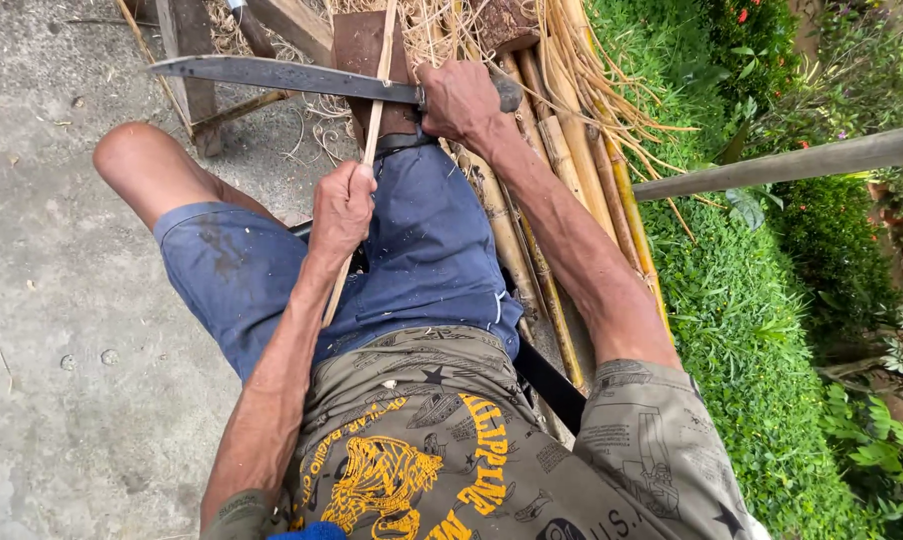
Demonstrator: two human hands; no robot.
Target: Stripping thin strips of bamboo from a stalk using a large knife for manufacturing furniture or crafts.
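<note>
Right grip (462, 100) clenches the long knife (272, 75); left grip (342, 210) clamps the thin bamboo strip (377, 110) under the blade.

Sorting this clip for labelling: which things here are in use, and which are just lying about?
In use: knife in right hand; thin strip in left hand, crossing the blade.
Lying about: bamboo poles, shavings, wooden block, grey pole.

Thin pale bamboo strip (372, 130) stands nearly upright over the thigh, crossed by a long dark knife (272, 75) lying level
</note>
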